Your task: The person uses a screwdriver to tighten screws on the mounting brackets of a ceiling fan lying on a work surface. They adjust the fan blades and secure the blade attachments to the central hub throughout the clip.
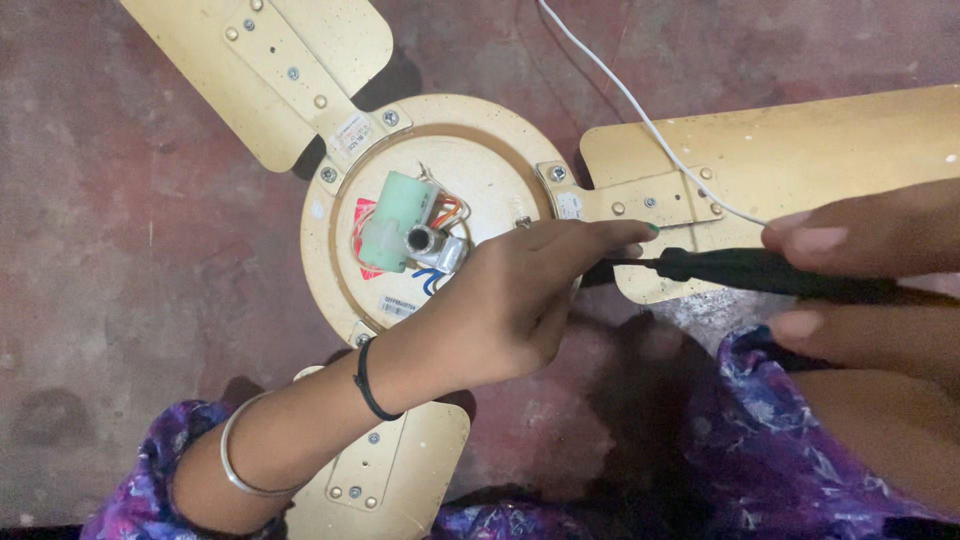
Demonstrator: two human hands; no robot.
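Ceiling fan [480, 130] lies on the red floor [120, 260], motor hub facing up; three cream-gold blades visible — one upper left [270, 70], one to the right [800, 150], one bottom centre [390, 470].

Left hand [520, 300] sits over the hub's right rim, fingers curled, index and thumb stretched toward the screwdriver's shaft near the right blade's bracket [640, 205]; grip looks pinched at the tip, though whether it actually touches the metal I cannot tell.

Right hand [870, 285] is closed around the screwdriver [760, 272] — black handle between thumb on top and fingers below, tool lying roughly level, pointing left at the hub edge.

Hub centre: pale green cylinder capacitor [395, 220] beside the shaft stub [425, 240]; orange, white and blue wires [445, 210] around it.

Labels: red sticker [362, 240] partly under the capacitor; small white rectangular one [398, 307] at the lower rim; white one [352, 130] on the upper-left bracket; white one [570, 205] on the right bracket.

White cable [640, 110] runs diagonally from top across the right blade.

Left wrist carries a black band [368, 385] and, further up the arm, a silver bangle [235, 455]; purple patterned cloth [760, 420] at the bottom.
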